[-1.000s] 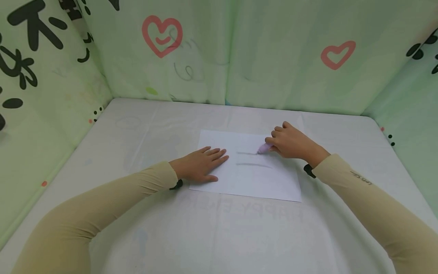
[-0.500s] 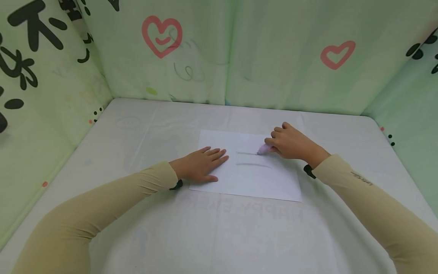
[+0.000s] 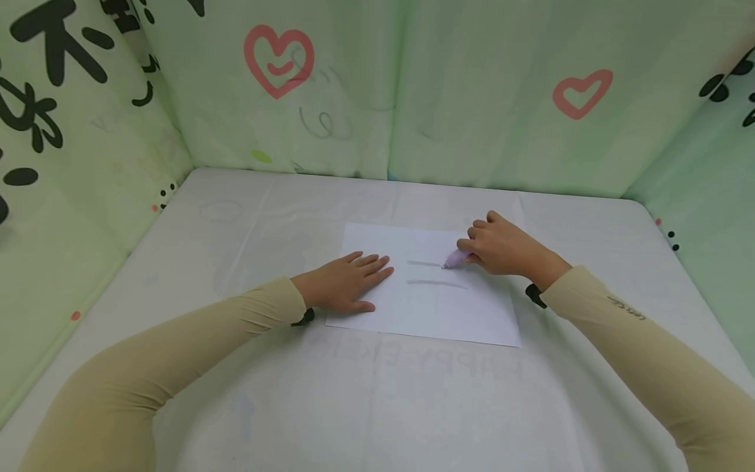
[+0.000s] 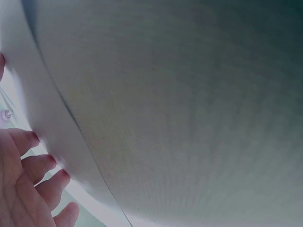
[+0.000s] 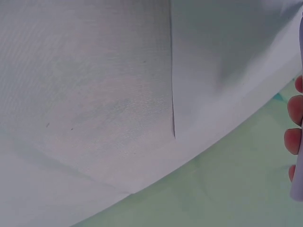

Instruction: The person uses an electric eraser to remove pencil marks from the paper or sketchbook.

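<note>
A white sheet of paper [image 3: 436,321] lies on the table, bearing two grey strokes. My left hand [image 3: 345,285] rests flat on its left part, fingers spread. In my right hand [image 3: 504,246] I grip a lavender pen-shaped tool [image 3: 455,257], tapering to a small tip. That tip meets the paper at the right end of the upper stroke [image 3: 421,263]; the lower stroke [image 3: 436,284] runs longer beneath it. Curled fingertips [image 5: 294,109] show along the tool's body in the right wrist view. The left wrist view catches the tool's tip at its left edge.
A white cloth [image 3: 271,393] with faint printing covers the table. Green fabric walls [image 3: 472,118] with red hearts and black figures stand behind and at both sides. Dark bands sit under both sleeve cuffs.
The tool's tip has shifted very slightly toward me at the end of the upper stroke. My left hand and the paper stay in place.
</note>
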Motion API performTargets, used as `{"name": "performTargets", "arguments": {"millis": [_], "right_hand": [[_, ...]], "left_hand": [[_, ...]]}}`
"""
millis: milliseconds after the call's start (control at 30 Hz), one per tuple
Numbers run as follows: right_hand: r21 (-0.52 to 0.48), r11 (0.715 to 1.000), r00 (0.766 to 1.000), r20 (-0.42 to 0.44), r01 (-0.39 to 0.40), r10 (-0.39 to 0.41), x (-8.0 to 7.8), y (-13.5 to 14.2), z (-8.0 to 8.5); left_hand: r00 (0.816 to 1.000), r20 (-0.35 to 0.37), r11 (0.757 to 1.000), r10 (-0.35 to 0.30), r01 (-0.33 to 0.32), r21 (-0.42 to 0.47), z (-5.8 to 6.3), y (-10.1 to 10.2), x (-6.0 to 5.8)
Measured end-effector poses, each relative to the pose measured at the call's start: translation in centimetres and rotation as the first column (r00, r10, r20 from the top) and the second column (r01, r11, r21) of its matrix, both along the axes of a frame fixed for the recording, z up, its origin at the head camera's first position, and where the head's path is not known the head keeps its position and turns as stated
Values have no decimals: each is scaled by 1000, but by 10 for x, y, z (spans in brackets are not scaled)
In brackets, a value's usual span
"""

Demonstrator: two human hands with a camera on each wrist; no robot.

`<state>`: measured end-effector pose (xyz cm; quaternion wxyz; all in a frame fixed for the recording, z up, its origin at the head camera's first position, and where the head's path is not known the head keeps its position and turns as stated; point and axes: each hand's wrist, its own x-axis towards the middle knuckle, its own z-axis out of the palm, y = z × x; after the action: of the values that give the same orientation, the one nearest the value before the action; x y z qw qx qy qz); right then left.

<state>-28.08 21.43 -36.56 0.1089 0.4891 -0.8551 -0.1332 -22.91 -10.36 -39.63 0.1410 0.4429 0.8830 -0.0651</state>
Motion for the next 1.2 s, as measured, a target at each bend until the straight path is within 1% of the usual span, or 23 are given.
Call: {"name": "performTargets", "arguments": {"millis": [300, 533, 600, 900, 1033, 1200], "right_hand": [[-20, 1000, 999, -34, -13, 12, -4, -2, -3], [1, 1000, 1000, 21, 11, -11, -4, -3, -1], [2, 1000, 1000, 25, 9, -9, -4, -3, -1], [-21, 999, 999, -34, -25, 24, -6, -3, -4], [-33, 999, 999, -36, -26, 25, -7, -5, -4], [-47, 998, 998, -41, -51, 49, -6, -3, -3]], "left_hand": [[1000, 6, 1000, 4, -4, 12, 0, -1, 0], [1000, -2, 1000, -1, 1, 4, 1, -1, 0], [1000, -1, 1000, 1, -1, 5, 1, -1, 0], [1000, -5, 1000, -5, 5, -1, -1, -1, -1], [1000, 3, 1000, -3, 3, 3, 0, -1, -1], [1000, 5, 1000, -12, 12, 28, 1, -2, 0]]}}
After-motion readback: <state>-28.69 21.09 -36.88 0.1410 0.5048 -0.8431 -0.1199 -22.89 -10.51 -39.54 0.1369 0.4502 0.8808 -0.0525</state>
